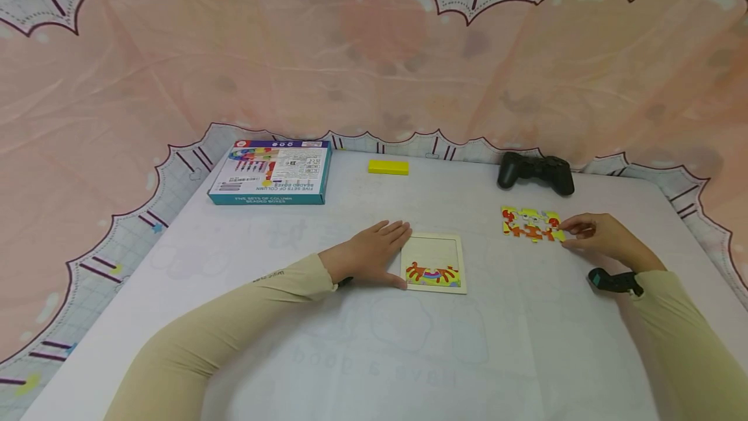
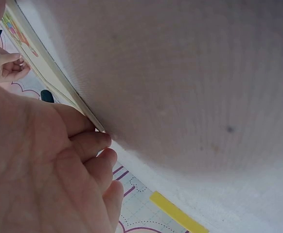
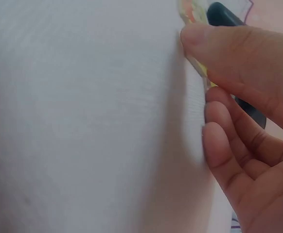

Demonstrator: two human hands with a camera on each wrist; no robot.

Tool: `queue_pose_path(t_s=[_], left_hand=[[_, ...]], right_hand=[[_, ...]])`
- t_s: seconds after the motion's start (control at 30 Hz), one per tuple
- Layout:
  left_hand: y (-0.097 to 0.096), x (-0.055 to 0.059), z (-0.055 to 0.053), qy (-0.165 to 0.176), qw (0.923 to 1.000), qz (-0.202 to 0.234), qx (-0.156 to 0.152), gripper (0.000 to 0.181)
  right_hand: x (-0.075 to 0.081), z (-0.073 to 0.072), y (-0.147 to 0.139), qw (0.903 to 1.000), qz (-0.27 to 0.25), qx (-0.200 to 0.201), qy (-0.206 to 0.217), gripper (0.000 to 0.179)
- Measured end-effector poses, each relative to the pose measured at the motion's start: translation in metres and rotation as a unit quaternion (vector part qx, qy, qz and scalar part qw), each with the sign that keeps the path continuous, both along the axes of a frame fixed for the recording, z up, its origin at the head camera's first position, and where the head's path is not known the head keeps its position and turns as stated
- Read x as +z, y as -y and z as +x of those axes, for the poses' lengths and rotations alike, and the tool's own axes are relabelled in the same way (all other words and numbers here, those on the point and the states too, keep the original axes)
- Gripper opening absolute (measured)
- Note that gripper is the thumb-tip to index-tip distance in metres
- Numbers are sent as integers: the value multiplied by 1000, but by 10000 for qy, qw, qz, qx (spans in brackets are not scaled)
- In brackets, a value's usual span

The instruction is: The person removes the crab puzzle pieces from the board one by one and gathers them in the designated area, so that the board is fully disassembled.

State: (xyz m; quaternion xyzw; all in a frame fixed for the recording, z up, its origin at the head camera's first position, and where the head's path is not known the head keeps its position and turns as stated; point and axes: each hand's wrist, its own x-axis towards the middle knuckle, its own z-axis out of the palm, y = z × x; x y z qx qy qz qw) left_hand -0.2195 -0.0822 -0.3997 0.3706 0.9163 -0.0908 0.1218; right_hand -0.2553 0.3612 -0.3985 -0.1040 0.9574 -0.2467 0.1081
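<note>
A square wooden puzzle tray (image 1: 433, 291) lies on the table, its lower part filled with an orange animal's legs and body over a rainbow. My left hand (image 1: 374, 255) rests along the tray's left side, fingers extended at the upper corner and thumb at the lower one. To the right lies a joined block of yellow, red and orange jigsaw pieces (image 1: 528, 225). At its right end my right hand (image 1: 602, 236) pinches a corner puzzle piece (image 1: 558, 236) between thumb and fingers. In the right wrist view, the thumb (image 3: 238, 51) covers part of that piece.
Behind the jigsaw pieces sits a black game controller (image 1: 534, 173). A yellow block (image 1: 388, 167) lies at the back middle of the white-covered table (image 1: 374, 356). Back left is a flat boxed set (image 1: 270, 173) with teal sides. A patterned pink cloth (image 1: 374, 70) hangs behind.
</note>
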Motion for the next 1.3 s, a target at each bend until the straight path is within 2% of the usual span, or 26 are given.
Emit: queue_pose_path(t_s=[0.17,0.3,0.47,0.63,0.73,0.83,0.97,1.07,1.3], left_hand=[[0,0,0,12,10000,11,-6,104],[0,-1,1,19,10000,3,-16,104],[0,0,1,18,10000,-33,4,104],[-1,0,0,34,10000,-40,11,104],[-1,1,0,36,10000,-41,11,104],[-1,1,0,37,10000,-8,20,104],[-1,0,0,63,10000,19,50,104],[-1,0,-1,86,9999,5,65,104],[0,1,0,68,9999,49,55,104]], right_hand=[[6,5,-2,9999,-88,-62,-24,53],[16,10,5,9990,-376,84,-244,45],[27,12,33,9926,-848,637,-597,37],[33,12,75,9832,-1031,1310,-740,35],[32,12,101,9727,-1190,1834,-777,32],[29,14,128,9630,-1382,2234,-600,31],[22,20,160,9583,-1417,2478,-140,33],[16,25,180,9552,-1350,2633,43,35],[4,32,210,9457,-1136,3045,51,37]])
